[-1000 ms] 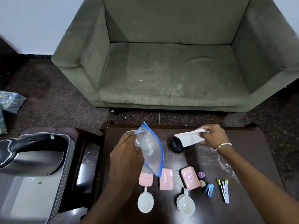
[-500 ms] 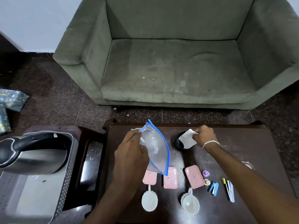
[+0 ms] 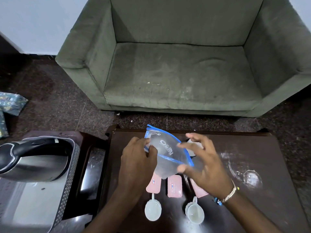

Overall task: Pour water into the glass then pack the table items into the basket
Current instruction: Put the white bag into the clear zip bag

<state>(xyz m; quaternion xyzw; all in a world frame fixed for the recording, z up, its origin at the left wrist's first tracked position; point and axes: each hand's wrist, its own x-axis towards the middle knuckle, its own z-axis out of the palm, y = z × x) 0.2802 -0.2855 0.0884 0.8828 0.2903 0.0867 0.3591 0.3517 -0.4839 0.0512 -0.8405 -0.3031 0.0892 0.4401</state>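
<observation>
Since a moment ago, right hand (image 3: 206, 163) has left the dark cup (image 3: 191, 152) and come to the clear zip bag (image 3: 165, 153), fingers spread, blurred. Left hand (image 3: 137, 163) pinches the bag's left edge at frame centre, its long axis slanting lower right. Kettle (image 3: 32, 158) sits in the metal basket (image 3: 70, 187), lower left. Pink cases (image 3: 174, 186) and white scoops (image 3: 152, 211) lie on the counter (image 3: 262, 165) below.

A dark wooden table (image 3: 252, 148) fills the lower right of the frame, carrying pink cases (image 3: 174, 186) and white cups (image 3: 152, 211) (near its front edge).
</observation>
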